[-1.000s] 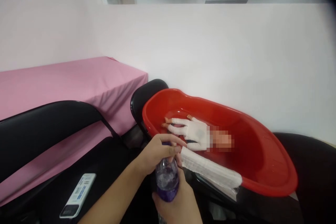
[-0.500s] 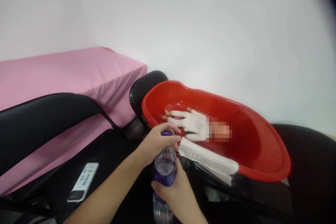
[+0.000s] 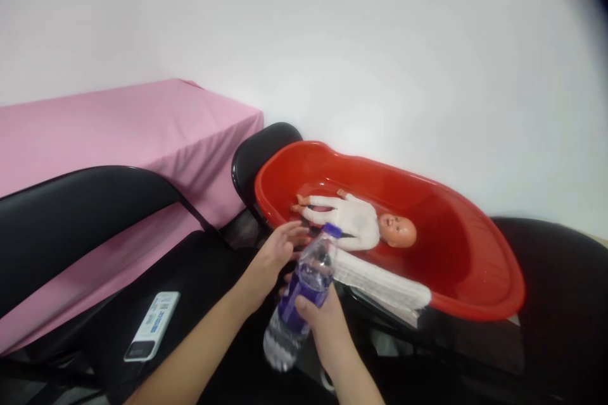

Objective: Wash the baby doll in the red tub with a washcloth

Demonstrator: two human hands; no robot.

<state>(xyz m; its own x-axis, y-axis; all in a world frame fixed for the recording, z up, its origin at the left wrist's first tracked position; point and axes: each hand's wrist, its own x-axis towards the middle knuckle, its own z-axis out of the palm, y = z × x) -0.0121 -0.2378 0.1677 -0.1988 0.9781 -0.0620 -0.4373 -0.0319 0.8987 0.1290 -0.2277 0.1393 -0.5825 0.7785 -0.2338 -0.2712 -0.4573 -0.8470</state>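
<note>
My right hand (image 3: pixel 323 316) is wrapped round a clear plastic water bottle (image 3: pixel 304 294) with a purple label and purple cap. The bottle leans, its capped top to the upper right. Just left of the bottle's upper part is my left hand (image 3: pixel 278 256), its fingers apart and loosely curved, holding nothing. Beyond both hands, a baby doll (image 3: pixel 358 218) in a white suit lies on its back inside a red baby bathtub (image 3: pixel 479 253). A white folded cloth (image 3: pixel 384 281) hangs over the tub's near rim.
A white power bank or similar device (image 3: pixel 152 327) lies on the seat of a black chair (image 3: pixel 85 202) at left. Behind it stands a table with a pink cloth (image 3: pixel 118 120). More black chairs (image 3: pixel 266 145) are around the tub, against a white wall (image 3: pixel 356 44).
My left hand has come off the bottle's cap and moved to the left. The bottle, upright before, now tilts to the right in my right hand.
</note>
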